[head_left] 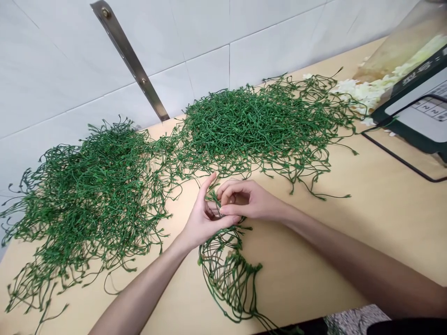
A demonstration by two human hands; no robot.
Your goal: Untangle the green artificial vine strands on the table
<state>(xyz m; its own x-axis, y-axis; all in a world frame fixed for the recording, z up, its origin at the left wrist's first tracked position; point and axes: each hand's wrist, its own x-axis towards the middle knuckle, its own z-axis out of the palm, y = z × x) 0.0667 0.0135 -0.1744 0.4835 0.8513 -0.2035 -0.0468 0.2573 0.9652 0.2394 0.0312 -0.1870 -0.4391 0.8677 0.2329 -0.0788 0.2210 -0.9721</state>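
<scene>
My left hand (206, 218) is curled around some green plastic stems (214, 199), with one finger pointing up and the thumb reaching across to the right. Against it, my right hand (244, 200) pinches thumb and forefinger together on a stem at the left palm; the exact grip is partly hidden. Below both hands hangs a linked string of green plastic stems (230, 279), curving down toward the table's front edge. The stems are thin and wiry, with small budded tips.
Two heaps of loose green stems, a left heap (101, 186) and a back heap (258, 121), lie on the wooden table (349, 242). White petals (370, 90), a clear bag (401, 42) and a dark labelled box (415, 107) stand at right. A metal bracket (132, 60) slants against the tiled wall.
</scene>
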